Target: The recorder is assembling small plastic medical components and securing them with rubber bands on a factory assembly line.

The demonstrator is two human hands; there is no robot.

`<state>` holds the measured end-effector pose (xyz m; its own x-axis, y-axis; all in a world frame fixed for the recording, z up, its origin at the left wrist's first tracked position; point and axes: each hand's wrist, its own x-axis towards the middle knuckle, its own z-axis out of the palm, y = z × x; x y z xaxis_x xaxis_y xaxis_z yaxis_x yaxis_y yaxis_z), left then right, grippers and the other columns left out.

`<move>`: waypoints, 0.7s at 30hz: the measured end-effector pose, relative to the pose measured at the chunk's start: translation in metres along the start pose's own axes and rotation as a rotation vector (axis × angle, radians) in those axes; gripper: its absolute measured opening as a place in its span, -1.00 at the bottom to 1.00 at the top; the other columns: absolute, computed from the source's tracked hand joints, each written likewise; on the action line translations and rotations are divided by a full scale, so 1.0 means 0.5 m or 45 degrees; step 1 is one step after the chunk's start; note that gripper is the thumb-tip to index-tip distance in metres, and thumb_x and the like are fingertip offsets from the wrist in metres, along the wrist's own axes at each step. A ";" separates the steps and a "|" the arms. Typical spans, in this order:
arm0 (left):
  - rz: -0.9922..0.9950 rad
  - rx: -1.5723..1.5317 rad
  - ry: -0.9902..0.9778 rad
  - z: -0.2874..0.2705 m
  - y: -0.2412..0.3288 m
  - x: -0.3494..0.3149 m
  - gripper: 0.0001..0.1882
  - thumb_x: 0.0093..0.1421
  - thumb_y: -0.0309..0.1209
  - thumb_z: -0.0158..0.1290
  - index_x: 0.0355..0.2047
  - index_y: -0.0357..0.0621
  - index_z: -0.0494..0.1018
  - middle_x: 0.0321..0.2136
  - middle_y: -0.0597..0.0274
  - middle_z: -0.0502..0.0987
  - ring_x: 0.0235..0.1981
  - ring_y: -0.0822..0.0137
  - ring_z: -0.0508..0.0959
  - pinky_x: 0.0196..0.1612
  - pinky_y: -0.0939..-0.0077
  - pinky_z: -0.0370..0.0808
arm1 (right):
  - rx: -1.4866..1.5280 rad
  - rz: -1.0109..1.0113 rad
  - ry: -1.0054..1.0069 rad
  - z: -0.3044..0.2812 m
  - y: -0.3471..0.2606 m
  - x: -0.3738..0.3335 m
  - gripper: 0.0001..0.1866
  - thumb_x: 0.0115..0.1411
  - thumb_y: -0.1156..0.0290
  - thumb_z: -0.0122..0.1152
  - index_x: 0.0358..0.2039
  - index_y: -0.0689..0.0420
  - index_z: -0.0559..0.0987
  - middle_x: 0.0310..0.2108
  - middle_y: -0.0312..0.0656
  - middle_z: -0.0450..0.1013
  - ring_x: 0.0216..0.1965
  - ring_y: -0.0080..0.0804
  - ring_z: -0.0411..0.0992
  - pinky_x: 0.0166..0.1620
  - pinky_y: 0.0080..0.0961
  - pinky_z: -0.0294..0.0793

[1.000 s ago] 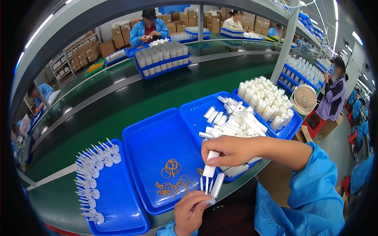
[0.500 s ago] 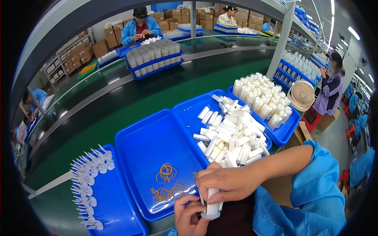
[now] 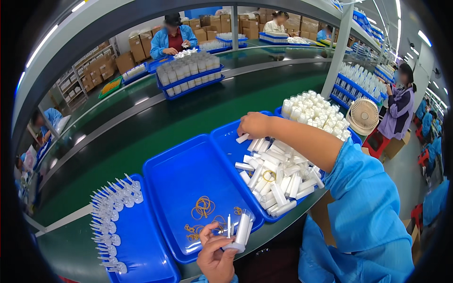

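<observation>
My left hand (image 3: 216, 257) is closed around a clear plastic base with an upright pin (image 3: 229, 225); white rolls (image 3: 243, 227) stand on the base beside the pin. It is above the near edge of a blue tray (image 3: 177, 162) with loose tan rubber bands (image 3: 203, 207). My right hand (image 3: 255, 125) reaches to the far left corner of a second blue tray, its fingers closed on the end of a white roll (image 3: 242, 138). Many similar white rolls (image 3: 278, 177) in clear film lie heaped there, with a rubber band on top.
On the left, a blue tray (image 3: 141, 236) carries a row of clear pin-topped bases (image 3: 113, 221). Banded white bundles (image 3: 311, 111) fill a tray at far right, near a beige fan (image 3: 363, 115). Beyond a green conveyor belt (image 3: 188, 115), co-workers sit by stacked trays (image 3: 191, 78).
My right hand has left the base and moved up and away to the far corner of the roll tray. My left hand keeps the base, now turned with rolls and pin upright.
</observation>
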<state>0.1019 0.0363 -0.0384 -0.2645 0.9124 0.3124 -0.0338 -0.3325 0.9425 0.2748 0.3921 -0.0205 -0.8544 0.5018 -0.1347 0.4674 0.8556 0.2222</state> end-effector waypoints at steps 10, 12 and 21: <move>0.382 0.283 -0.045 -0.022 0.004 0.021 -0.88 -0.01 -0.44 0.18 -0.47 -0.20 0.50 -0.42 0.18 0.50 -0.17 0.11 0.36 0.01 0.14 0.17 | 1.324 -0.065 0.409 -0.109 -0.203 -0.088 -0.81 0.13 0.30 0.12 -0.31 0.07 0.61 -0.38 -0.23 0.44 -0.28 -0.40 0.37 -0.17 -0.50 0.36; 0.393 0.261 -0.059 -0.019 0.011 0.025 -0.89 -0.04 -0.44 0.20 -0.50 -0.17 0.52 -0.45 0.20 0.50 -0.20 0.15 0.38 0.02 0.13 0.16 | 1.733 -0.105 0.234 -0.139 -0.254 -0.114 -0.83 0.11 0.32 0.18 -0.34 0.10 0.62 -0.41 -0.31 0.43 -0.36 -0.56 0.34 -0.31 -0.61 0.32; 0.395 0.289 -0.123 -0.004 0.018 0.025 -0.92 -0.11 -0.51 0.19 -0.53 -0.17 0.54 -0.54 0.26 0.51 -0.39 0.30 0.47 0.02 0.19 0.17 | 2.610 -0.107 -0.070 -0.140 -0.311 -0.149 -0.78 0.08 0.30 0.24 -0.37 0.12 0.44 -0.44 -0.37 0.37 -0.53 -0.72 0.22 -0.54 -0.71 0.10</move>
<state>0.0965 0.0444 -0.0261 -0.1360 0.7986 0.5862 0.2506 -0.5448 0.8003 0.2500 0.2128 0.0225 -0.8948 0.4310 -0.1162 -0.0122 -0.2840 -0.9588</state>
